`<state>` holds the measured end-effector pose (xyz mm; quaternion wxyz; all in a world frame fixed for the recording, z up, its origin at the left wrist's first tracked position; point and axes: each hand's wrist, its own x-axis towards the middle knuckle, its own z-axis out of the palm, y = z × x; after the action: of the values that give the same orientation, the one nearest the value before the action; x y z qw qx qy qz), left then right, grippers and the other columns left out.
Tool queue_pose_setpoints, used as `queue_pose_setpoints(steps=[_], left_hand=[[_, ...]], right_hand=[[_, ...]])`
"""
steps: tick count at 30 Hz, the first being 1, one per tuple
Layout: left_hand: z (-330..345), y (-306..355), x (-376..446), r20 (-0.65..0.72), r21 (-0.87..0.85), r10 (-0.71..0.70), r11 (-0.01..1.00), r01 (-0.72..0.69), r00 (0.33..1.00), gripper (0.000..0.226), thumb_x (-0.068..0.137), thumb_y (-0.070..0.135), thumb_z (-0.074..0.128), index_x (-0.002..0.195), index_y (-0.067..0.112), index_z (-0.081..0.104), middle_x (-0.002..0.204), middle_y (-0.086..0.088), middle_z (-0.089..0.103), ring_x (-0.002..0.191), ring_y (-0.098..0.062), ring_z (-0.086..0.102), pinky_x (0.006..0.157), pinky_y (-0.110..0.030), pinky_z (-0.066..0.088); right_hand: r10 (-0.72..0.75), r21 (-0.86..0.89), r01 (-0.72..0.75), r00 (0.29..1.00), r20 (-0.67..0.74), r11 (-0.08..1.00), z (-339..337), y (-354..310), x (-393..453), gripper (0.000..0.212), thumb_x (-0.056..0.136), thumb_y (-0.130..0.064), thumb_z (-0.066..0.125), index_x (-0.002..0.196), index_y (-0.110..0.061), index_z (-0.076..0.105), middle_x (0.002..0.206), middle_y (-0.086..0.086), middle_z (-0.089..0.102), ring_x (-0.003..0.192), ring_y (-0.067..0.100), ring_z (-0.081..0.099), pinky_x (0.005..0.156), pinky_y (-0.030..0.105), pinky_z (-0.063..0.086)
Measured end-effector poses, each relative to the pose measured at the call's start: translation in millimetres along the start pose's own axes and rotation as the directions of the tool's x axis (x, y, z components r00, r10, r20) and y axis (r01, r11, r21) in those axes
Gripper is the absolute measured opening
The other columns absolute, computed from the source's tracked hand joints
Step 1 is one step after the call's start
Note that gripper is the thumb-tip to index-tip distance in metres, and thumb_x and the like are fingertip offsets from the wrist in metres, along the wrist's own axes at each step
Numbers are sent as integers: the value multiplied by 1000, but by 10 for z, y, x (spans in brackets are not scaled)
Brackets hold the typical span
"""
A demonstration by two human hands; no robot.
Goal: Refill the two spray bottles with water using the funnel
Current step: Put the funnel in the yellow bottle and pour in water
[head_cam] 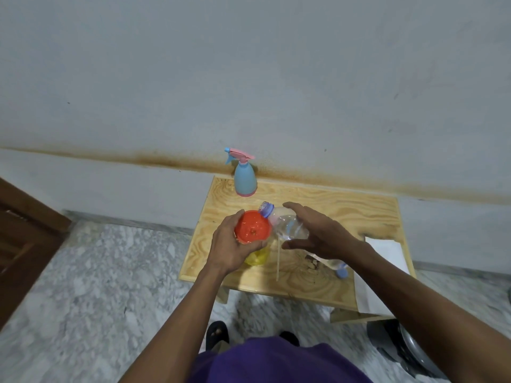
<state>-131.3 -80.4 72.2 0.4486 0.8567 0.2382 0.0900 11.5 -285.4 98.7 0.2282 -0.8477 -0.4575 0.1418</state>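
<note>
— While your left hand (231, 246) curls round the red funnel (252, 227), where does the funnel sit?

— It stands in the mouth of the yellow spray bottle (258, 257), near the front left part of the wooden table (359, 214). You see only a little of the yellow body below your palm; the funnel's wide bowl faces up at you.

— And your right hand (320, 234)?

— It grasps the clear water bottle (287, 223), thumb underneath and fingers over the top. You hold the bottle tipped on its side, its blue-ringed neck lying over the funnel's rim. Whether water is running out, you cannot tell.

— The second spray bottle?

— The blue spray bottle (244, 179) with its pink trigger head stands upright at the table's far edge, just before the wall (249, 78), well apart from your hands.

— Anything else on the table?

— A thin pale tube (278, 262) lies just right of the yellow bottle. Under your right wrist lies something clear with a blue part (343, 270), partly hidden. A white sheet (387, 252) rests at the right edge.
</note>
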Motion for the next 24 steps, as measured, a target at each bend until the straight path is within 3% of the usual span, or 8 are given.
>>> queue_pose_setpoints(steps=[2, 6, 11, 14, 20, 24], left_hand=[[1, 1, 2, 1, 4, -1, 1000, 1, 1000, 100, 64, 42, 92, 148, 18, 44, 137, 2, 54, 123, -13, 52, 100, -28, 44], [4, -5, 1, 1, 2, -5, 1000, 5, 1000, 99, 65, 43, 92, 148, 19, 44, 137, 3, 54, 123, -13, 52, 98, -27, 43], [9, -6, 0, 2, -3, -20, 1000, 20, 1000, 98, 65, 41, 92, 148, 20, 44, 136, 3, 54, 120, -9, 50, 95, -24, 40], [4, 0, -6, 7, -6, -31, 1000, 31, 999, 98, 66, 40, 92, 148, 20, 43, 136, 4, 54, 118, -7, 49, 95, -23, 41], [-3, 16, 2, 12, 5, -45, 999, 45, 999, 99, 65, 41, 92, 149, 20, 43, 136, 4, 54, 121, -10, 50, 97, -26, 44], [-3, 37, 11, -5, 20, -50, 999, 50, 999, 101, 63, 42, 93, 148, 18, 45, 136, 1, 56, 123, -14, 53, 100, -36, 50]], right_hand=[[33, 99, -26, 997, -68, 995, 61, 4, -40, 95, 75, -63, 74, 151, -27, 29, 138, 0, 55, 108, 18, 57, 85, 43, 54], [130, 279, -70, 970, -206, 958, 140, -17, -87, 94, 72, -51, 83, 147, -20, 37, 112, -3, 59, 93, 13, 57, 79, 29, 47], [331, 429, -153, 864, -379, 890, 178, 77, -170, 86, 72, -39, 87, 141, -14, 41, 109, -2, 62, 92, 16, 61, 75, 25, 45], [450, 492, -223, 792, -412, 842, 238, 182, -224, 86, 70, -34, 89, 138, -11, 41, 109, 0, 64, 93, 17, 61, 71, 22, 45], [604, 583, -315, 687, -404, 749, 419, 407, -348, 86, 67, -24, 92, 133, -11, 39, 117, 3, 64, 100, 18, 60, 79, 26, 41], [682, 641, -350, 621, -387, 683, 499, 491, -429, 81, 69, -20, 91, 132, -14, 40, 117, 5, 64, 104, 24, 62, 81, 27, 39]])
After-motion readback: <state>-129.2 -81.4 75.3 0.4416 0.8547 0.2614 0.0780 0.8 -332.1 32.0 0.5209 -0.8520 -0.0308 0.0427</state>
